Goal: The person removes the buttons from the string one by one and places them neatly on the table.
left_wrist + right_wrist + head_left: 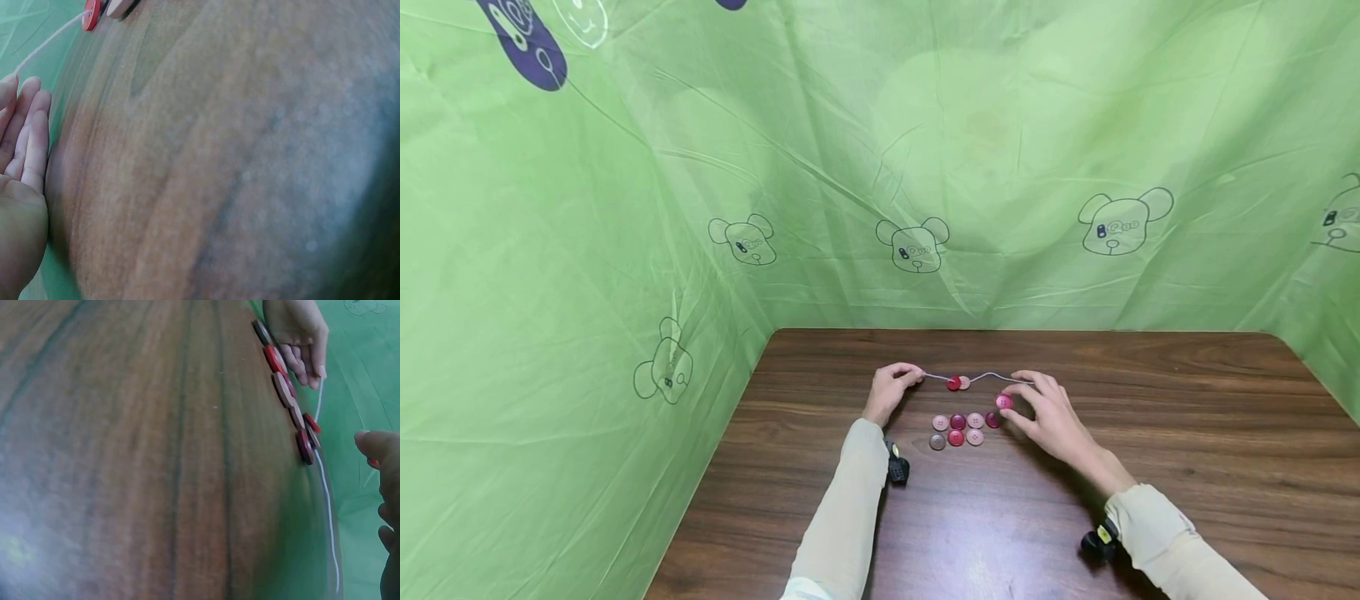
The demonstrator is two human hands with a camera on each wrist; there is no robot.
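My left hand [889,393] pinches one end of a thin pale string [992,374] between thumb and fingertips. A red button [953,383] and a pale pink button [965,383] are on the string, overlapping each other. Between thumb and finger, my right hand [1054,421] holds a bright pink button [1003,402]. In the right wrist view only a red sliver of it shows beside the thumb [373,444]. The string's other end runs toward the right fingers in the head view. The left wrist view shows the string [50,40] stretched from the left fingertips to the red button [91,15].
Two short rows of several buttons, among them a red one [956,437], a grey-brown one [937,442] and a dark maroon one [992,420], lie just nearer than the string. The wooden table [1210,433] ends at a green curtain [1000,283] behind and left.
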